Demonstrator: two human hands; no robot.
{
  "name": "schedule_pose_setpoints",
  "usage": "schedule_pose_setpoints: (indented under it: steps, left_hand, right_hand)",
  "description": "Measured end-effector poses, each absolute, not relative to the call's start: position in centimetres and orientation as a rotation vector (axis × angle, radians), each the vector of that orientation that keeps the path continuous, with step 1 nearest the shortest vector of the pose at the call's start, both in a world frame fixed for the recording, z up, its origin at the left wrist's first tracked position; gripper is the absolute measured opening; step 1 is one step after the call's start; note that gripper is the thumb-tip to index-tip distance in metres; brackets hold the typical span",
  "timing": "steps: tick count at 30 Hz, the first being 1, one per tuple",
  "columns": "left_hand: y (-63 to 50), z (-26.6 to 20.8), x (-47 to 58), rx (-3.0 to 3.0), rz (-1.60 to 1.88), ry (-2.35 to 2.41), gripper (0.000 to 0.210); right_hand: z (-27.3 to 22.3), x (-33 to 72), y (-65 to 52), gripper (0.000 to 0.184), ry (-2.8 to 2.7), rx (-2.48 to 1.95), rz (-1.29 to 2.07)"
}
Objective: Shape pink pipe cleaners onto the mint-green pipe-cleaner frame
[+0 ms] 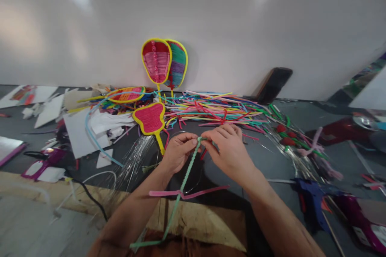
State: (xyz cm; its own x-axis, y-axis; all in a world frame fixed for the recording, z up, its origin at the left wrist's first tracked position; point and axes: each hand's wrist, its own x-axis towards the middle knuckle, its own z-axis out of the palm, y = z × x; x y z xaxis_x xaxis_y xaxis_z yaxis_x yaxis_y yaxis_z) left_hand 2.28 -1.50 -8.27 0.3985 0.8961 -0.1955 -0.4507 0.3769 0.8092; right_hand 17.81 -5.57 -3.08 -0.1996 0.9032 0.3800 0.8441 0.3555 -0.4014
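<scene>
I see a pale green stem (190, 165) twisted like rope, bent near its bottom, crossed by a pink strip (164, 193). Left hand (178, 150) and right hand (228, 150) pinch its top.

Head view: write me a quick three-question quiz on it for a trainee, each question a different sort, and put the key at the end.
1. Which thing do the left hand and right hand handle?
A) the can
B) the green stem
C) the blue glue gun

2. True or false: in this view, the phone is to the right of the leaning fans.

3. Fill the gap: the crossing stem, set across the green one below the hands, is ____ in colour.

Key: 1. B; 2. true; 3. pink.
</scene>
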Motion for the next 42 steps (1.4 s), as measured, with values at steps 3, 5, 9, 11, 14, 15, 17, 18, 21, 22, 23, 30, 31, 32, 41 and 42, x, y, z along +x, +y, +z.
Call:
schedule_pose_setpoints:
  steps: [3,5,9,11,14,15,17,18,21,22,23,30,31,32,41,42]
  left_hand:
    - [-1.6,-8.1,2.2,0.757,0.969,0.722,0.016]
    - [-1.7,-8.0,2.3,0.765,0.984,0.717,0.017]
    - [-2.1,-7.7,2.6,0.778,1.005,0.720,0.021]
    - [-2.2,-7.7,2.7,0.784,1.011,0.726,0.022]
    - [-2.4,-7.6,2.6,0.793,0.989,0.728,0.024]
    - [-2.5,-7.6,2.6,0.795,0.976,0.734,0.025]
    - [-2.6,-7.6,2.6,0.793,0.959,0.750,0.027]
    - [-2.6,-7.6,2.6,0.788,0.958,0.759,0.028]
    - [-2.6,-7.6,2.7,0.760,0.958,0.770,0.031]
    - [-2.6,-7.5,2.7,0.747,0.955,0.768,0.031]
    - [-2.6,-7.5,2.7,0.734,0.948,0.763,0.032]
    - [-2.3,-7.1,2.4,0.691,0.776,0.701,0.031]
    - [-2.3,-7.0,2.3,0.685,0.754,0.678,0.031]
    - [-2.3,-6.8,2.2,0.681,0.740,0.650,0.032]
    - [-2.7,-6.3,2.1,0.740,0.595,0.542,0.042]
    - [-2.8,-6.2,2.1,0.750,0.581,0.539,0.043]
  right_hand:
    - [-3.0,17.9,-5.5,0.013,-2.065,-1.523,0.126]
    - [-3.0,18.0,-5.5,0.014,-2.053,-1.511,0.134]
    - [-2.9,18.2,-5.5,0.014,-2.027,-1.463,0.203]
    - [-2.8,18.4,-5.5,0.014,-2.017,-1.444,0.253]
    - [-2.6,18.7,-5.5,0.014,-2.017,-1.417,0.340]
    - [-2.5,18.8,-5.5,0.014,-2.019,-1.408,0.359]
    - [-2.3,18.9,-5.5,0.015,-2.032,-1.397,0.365]
    - [-2.3,18.9,-5.5,0.015,-2.038,-1.394,0.353]
    - [-2.3,18.8,-5.5,0.017,-2.057,-1.384,0.318]
    - [-2.3,18.7,-5.6,0.017,-2.057,-1.381,0.317]
    - [-2.3,18.6,-5.6,0.017,-2.053,-1.380,0.320]
    - [-2.3,18.4,-5.7,0.014,-2.019,-1.331,0.441]
    - [-2.2,18.4,-5.7,0.015,-2.020,-1.310,0.466]
    - [-2.2,18.5,-5.7,0.015,-2.021,-1.289,0.492]
    - [-1.9,19.2,-6.1,0.017,-2.021,-1.173,0.770]
    - [-1.8,19.3,-6.1,0.017,-2.027,-1.159,0.800]
